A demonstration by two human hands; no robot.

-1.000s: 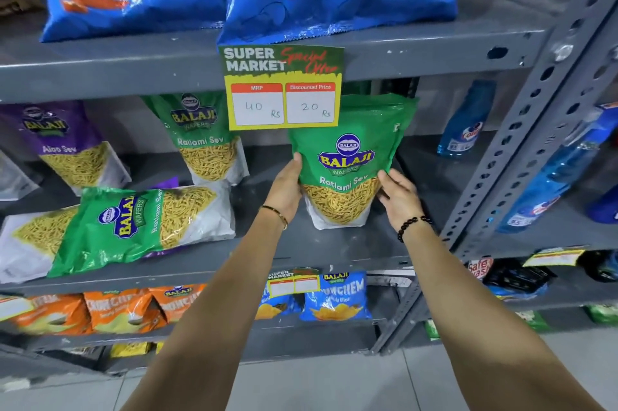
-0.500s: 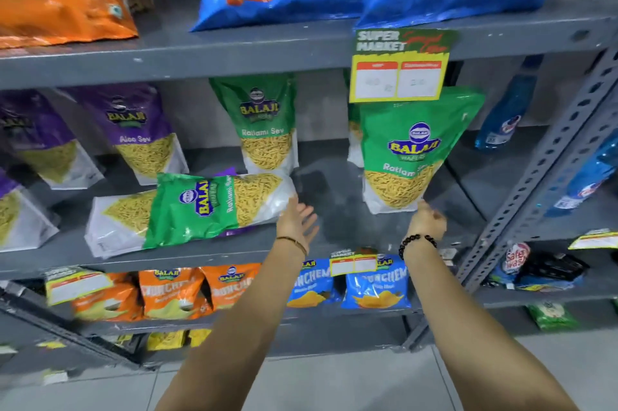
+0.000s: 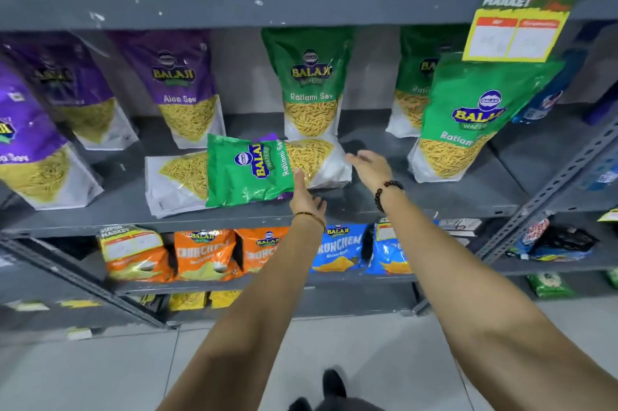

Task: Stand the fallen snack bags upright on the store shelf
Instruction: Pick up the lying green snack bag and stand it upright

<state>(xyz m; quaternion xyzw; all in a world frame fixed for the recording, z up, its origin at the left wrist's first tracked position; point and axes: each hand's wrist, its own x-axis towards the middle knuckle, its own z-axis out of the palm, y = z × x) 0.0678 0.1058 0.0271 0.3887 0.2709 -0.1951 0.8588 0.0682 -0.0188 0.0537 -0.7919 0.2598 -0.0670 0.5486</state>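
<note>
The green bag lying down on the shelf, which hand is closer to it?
Left. The left hand is at the fallen green bag, fingers over its front edge. The right hand hovers open just past the bag's pale end, apparently not touching.

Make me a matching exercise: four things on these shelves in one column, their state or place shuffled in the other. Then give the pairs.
1. green Ratlami Sev bag
2. purple Aloo Sev bag
3. orange bags
4. price sign

A. upright, middle shelf
B. hanging from the top shelf's edge
C. lying on its side
D. on the shelf below the sev bags

Pairs: 1-C, 2-A, 3-D, 4-B
</note>
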